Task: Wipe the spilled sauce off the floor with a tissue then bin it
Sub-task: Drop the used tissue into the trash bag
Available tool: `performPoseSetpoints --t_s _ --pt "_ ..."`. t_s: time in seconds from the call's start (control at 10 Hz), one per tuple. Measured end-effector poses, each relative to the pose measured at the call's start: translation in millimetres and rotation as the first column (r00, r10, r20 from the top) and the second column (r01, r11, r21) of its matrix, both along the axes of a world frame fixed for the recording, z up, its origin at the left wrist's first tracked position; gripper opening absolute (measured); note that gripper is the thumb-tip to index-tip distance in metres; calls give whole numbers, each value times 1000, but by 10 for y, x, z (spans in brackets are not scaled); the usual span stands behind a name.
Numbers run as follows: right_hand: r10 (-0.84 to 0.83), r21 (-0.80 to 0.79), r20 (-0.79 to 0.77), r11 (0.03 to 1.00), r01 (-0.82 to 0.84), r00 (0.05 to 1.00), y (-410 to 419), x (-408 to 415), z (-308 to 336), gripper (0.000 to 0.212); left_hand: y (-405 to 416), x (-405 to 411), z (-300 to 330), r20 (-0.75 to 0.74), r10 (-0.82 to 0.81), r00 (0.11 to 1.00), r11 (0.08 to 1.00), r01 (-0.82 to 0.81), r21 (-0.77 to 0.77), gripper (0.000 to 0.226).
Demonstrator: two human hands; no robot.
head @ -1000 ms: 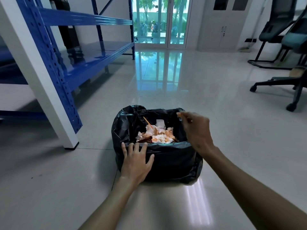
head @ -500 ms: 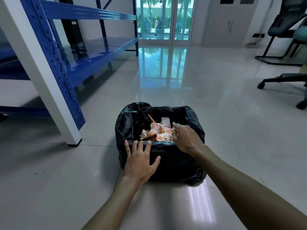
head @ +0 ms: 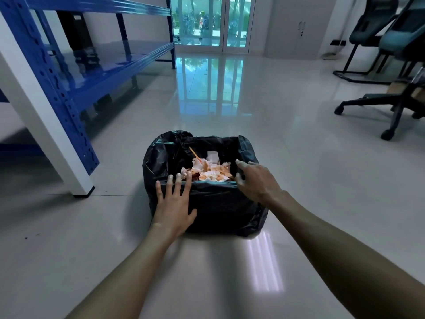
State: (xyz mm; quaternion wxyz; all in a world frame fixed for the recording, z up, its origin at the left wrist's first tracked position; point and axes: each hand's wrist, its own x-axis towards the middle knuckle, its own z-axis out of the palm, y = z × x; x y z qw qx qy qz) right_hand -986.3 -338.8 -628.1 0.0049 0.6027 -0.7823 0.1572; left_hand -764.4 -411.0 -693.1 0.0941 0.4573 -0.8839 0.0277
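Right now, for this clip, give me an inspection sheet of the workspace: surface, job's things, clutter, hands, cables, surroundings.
Surface: glossy pale tile floor; no sauce seen near the bin.
Job's things: bin lined with a black bag, holding orange-stained tissues.
Clutter: a few dark specks on the floor at left.
Hands: left hand flat against the bin's near side, fingers at the rim; right hand open over the rim, holding nothing.
Cables: nothing seen.
Surroundings: blue shelf rack left, office chairs right, glass doors behind.
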Motion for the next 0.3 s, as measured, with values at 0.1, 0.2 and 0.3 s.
performPoseSetpoints --t_s 0.1,0.2,0.3 --pt "24 78 -26 997 -22 999 91 -72 99 58 -44 -39 130 42 9 999 996 -13 89 99" --pt "-19 118 -16 993 20 1000 234 -112 211 60 -38 -67 307 61 -35 997 990 26 139 88" --pt "-47 -14 53 999 48 997 405 -133 460 45 19 -38 508 -22 -71 997 995 72 72 78"
